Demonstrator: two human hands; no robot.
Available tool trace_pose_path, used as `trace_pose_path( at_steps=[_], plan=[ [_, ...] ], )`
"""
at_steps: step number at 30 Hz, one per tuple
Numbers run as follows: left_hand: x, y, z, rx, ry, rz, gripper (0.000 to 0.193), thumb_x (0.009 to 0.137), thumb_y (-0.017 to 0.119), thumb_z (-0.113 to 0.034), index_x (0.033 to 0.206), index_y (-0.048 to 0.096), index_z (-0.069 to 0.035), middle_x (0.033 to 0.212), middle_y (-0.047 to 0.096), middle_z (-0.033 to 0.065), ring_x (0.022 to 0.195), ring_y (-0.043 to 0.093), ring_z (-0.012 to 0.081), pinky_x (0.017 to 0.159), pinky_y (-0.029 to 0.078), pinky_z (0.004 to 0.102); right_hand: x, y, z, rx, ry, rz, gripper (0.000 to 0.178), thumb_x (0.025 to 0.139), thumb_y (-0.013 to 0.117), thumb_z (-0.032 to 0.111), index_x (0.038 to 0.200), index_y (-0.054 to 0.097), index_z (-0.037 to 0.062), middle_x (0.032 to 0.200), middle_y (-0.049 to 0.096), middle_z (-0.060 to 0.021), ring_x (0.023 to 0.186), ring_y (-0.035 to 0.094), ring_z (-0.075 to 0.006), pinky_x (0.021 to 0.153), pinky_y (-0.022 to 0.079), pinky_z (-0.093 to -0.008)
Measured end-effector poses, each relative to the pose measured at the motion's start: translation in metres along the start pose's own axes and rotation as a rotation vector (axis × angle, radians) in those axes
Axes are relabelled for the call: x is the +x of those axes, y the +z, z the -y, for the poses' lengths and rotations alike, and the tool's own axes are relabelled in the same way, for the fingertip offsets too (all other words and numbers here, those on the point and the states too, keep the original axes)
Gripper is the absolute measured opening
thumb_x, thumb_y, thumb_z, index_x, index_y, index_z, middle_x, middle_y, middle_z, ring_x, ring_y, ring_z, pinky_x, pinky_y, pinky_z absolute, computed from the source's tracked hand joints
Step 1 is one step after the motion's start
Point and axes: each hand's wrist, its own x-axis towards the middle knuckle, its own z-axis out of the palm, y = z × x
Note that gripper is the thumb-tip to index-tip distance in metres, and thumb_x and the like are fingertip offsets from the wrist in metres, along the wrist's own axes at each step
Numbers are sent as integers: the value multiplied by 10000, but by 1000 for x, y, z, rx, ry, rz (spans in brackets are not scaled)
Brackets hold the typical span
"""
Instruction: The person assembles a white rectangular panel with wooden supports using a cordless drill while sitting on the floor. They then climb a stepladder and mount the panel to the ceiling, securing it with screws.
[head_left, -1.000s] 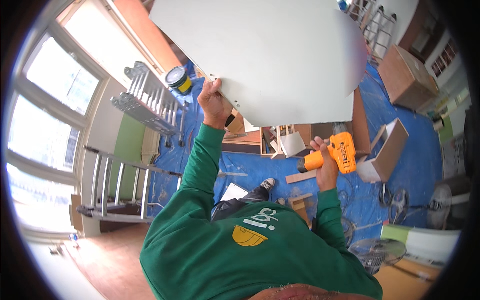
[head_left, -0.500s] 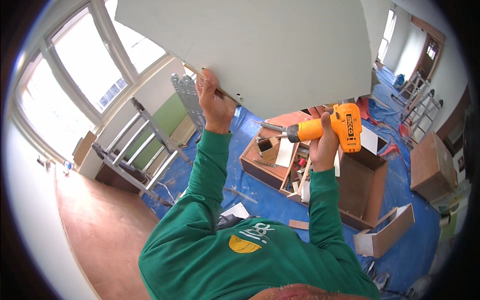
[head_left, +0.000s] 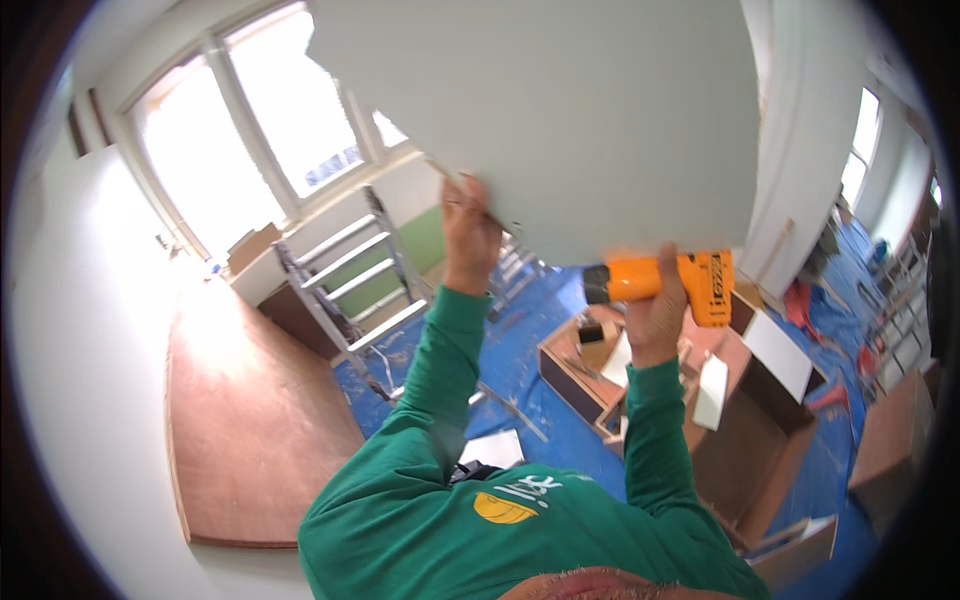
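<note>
Gripping, with the fingers of the left hand [head_left: 470,240], the lower left edge of a wide, pale grey, flat panel [head_left: 600,120], extended upward and rightward from them. Holding, inside the closed fingers of the right hand [head_left: 656,318], an orange-and-black, pistol-shaped power drill [head_left: 632,280], near the panel's bottom edge.

Dark lettering [head_left: 717,278] stands on the orange drill [head_left: 706,300]; white lettering [head_left: 530,488] sits beside a yellow hard-hat emblem [head_left: 502,509] on the green sweatshirt [head_left: 570,540].
</note>
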Motion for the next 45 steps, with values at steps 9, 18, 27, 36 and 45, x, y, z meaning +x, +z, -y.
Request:
trace_pose_path(
  at_steps=[9,18,27,36,45],
  plan=[
    [33,50,-105,1133,366,-67,1503,611,1015,-483,1654,9,-82,1593,233,239,1484,362,426,1178,424,575,29,-16,-26,95,42,-63,440,995,746,219,1367,543,97,1263,637,-46,1208,631,-216,1077,538,-415],
    [31,91,-201,2084,911,68,1422,649,1019,-350,1677,58,-147,1595,174,230,1496,278,434,1153,434,579,78,32,-28,50,-100,-11,469,956,799,198,1350,568,92,1217,651,-29,1154,645,-179,1046,538,-383],
    [70,149,-231,2508,1217,309,1139,701,944,-549,1569,399,-52,1462,503,207,1414,450,435,1147,391,584,143,227,42,-716,-1242,885,168,953,682,119,1097,623,58,913,692,-67,830,690,-190,759,574,-384],
    [8,27,-175,1221,335,-231,400,899,838,-133,1214,685,59,1113,735,108,995,689,157,923,553,304,56,260,-25,-1318,-1259,993,179,956,619,116,1133,648,110,990,730,-52,933,732,-191,772,551,-476],
    [-157,-72,-230,1078,161,-797,504,975,744,-128,1394,572,92,1288,653,121,1158,610,214,1026,484,351,-17,38,-51,-1387,-726,1054,393,883,746,167,1243,623,65,1006,680,-112,857,643,-311,823,444,-447]
  ],
)
